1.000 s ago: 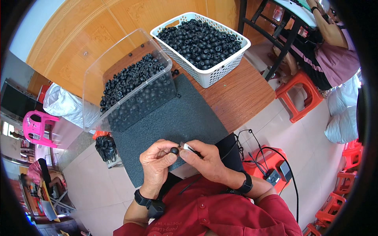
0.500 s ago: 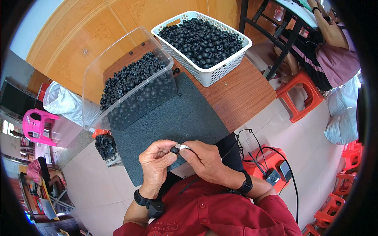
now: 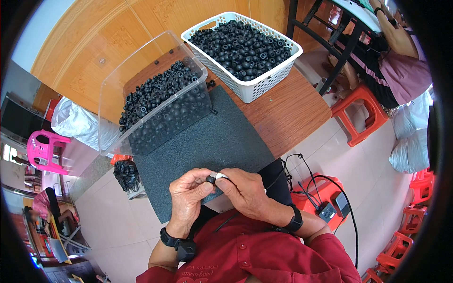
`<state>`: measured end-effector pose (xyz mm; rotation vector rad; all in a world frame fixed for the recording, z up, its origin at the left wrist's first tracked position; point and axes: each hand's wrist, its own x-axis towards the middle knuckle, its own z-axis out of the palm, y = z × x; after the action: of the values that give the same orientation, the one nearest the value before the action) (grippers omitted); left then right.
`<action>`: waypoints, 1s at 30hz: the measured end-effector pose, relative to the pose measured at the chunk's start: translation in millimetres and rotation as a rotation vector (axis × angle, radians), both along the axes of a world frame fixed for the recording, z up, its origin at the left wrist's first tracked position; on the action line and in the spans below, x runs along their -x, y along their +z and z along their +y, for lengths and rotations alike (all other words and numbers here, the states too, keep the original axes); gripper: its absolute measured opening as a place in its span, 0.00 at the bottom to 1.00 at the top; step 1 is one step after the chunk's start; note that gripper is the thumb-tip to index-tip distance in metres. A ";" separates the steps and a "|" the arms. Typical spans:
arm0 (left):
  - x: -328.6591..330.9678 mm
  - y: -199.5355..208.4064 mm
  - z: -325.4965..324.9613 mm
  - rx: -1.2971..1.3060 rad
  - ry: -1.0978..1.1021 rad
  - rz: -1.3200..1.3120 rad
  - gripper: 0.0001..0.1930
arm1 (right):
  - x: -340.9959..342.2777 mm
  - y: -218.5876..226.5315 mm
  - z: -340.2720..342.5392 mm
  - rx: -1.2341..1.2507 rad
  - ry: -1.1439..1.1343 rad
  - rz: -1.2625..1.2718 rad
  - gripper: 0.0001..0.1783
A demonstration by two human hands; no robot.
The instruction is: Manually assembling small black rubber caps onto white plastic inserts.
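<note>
The left hand (image 3: 186, 191) held a small black piece (image 3: 210, 179) between the thumb and the fingers. The right hand (image 3: 247, 188) was closed on a small white tool (image 3: 220, 176), of which only the tip could be seen, so I cannot tell its kind. The two hands were close together, and the tool was at the right side of the piece; whether it touched the piece, I cannot tell. Both were above the near part of a dark mat (image 3: 203, 137).

Beyond the mat, at the left, stood a clear box (image 3: 202, 78) with many black pieces inside. To the right of it, a white basket (image 3: 257, 89) was filled with similar pieces and stood on the brown table (image 3: 297, 113). A loose piece (image 3: 211, 83) lay just beside the box, at its right corner.

On the right, a red stool (image 3: 309, 188) carried black devices (image 3: 327, 212) and cables (image 3: 356, 221). At the upper right a co-worker (image 3: 398, 78) sat by another table (image 3: 361, 14).
</note>
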<state>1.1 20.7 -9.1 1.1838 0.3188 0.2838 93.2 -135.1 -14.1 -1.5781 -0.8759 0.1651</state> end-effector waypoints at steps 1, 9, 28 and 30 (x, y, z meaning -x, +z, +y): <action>0.4 -2.0 0.4 0.005 -0.005 -0.015 0.14 | 0.0 -0.8 0.2 0.000 -0.002 -0.003 0.10; 1.1 1.4 2.5 -0.008 -0.026 0.031 0.12 | 0.5 -3.2 3.5 0.009 -0.047 -0.071 0.10; 3.7 -3.7 1.4 0.074 -0.006 0.023 0.13 | -0.9 -4.9 3.3 0.051 -0.098 -0.265 0.15; 3.5 -1.4 0.8 0.106 -0.019 0.047 0.14 | -2.9 -4.8 2.3 0.056 -0.103 -0.317 0.16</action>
<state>-2.4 21.5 -10.5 1.0892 0.3592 0.2206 96.1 -132.8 -18.9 -1.7260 -1.0379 -0.1394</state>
